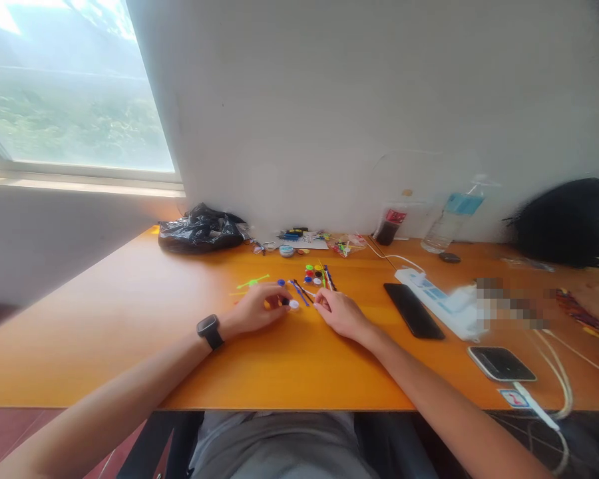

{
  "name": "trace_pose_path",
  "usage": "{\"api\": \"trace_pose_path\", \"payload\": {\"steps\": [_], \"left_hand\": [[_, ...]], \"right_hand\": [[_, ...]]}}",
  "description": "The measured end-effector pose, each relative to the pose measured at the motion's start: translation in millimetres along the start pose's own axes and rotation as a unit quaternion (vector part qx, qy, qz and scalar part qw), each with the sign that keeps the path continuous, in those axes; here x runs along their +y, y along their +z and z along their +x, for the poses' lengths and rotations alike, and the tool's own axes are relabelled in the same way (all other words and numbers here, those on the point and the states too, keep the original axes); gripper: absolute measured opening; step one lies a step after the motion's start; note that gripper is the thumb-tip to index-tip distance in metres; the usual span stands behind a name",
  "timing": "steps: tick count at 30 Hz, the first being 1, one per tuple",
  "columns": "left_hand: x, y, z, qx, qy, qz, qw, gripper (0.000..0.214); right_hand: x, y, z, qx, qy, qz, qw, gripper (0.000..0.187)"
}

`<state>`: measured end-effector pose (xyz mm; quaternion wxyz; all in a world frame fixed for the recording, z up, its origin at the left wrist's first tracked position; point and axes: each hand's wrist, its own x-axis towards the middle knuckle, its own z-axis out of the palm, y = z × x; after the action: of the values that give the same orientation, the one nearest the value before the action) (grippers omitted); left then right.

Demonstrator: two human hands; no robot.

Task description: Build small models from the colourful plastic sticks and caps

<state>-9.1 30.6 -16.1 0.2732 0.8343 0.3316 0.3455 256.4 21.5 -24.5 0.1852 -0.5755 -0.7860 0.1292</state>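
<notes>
Left grip (260, 308): thumb and fingers closed on a small pot (293, 305), dark at the fingers and white and round at its exposed end, held low over the tabletop (299, 372). Right grip (340, 311): thumb and forefinger pinched together on a thin pale stick (307, 293), whose free end points toward the left hand. Between the hands lie slender blue and black sticks (299, 294). Just beyond the right fingertips, a close-set group of round lids (309, 274) shows green, yellow, red, black, blue and white (a further blue lid (281, 283) sits apart, beside the left hand). More thin sticks (329, 278) lie against the group's right side; a bright green piece (253, 282) lies beyond the left hand.

Farther out: a sheet of paper (309, 240) with dark marks too small to read; a dark-filled packet (390, 227) with a red label; a clear bottle (452, 216) with a blue label, its lettering illegible; and, near the front edge, a sticker (514, 398) bearing a red mark within a blue border.
</notes>
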Motion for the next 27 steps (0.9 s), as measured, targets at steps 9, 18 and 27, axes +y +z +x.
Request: {"api": "trace_pose_path", "payload": {"steps": [9, 18, 27], "left_hand": [[-1, 1.2, -1, 0.008, -0.002, 0.004, 1.0, 0.022], [0, 2.0, 0, 0.009, -0.018, -0.037, 0.999, 0.027], [9, 3.2, 2, -0.012, -0.106, -0.221, 0.97, 0.044]], "right_hand": [[5, 3, -1, 0.008, -0.022, -0.002, 1.0, 0.01], [3, 3, -1, 0.032, -0.064, -0.008, 0.997, 0.015], [-8, 7, -5, 0.102, -0.133, -0.055, 0.984, 0.013]]}}
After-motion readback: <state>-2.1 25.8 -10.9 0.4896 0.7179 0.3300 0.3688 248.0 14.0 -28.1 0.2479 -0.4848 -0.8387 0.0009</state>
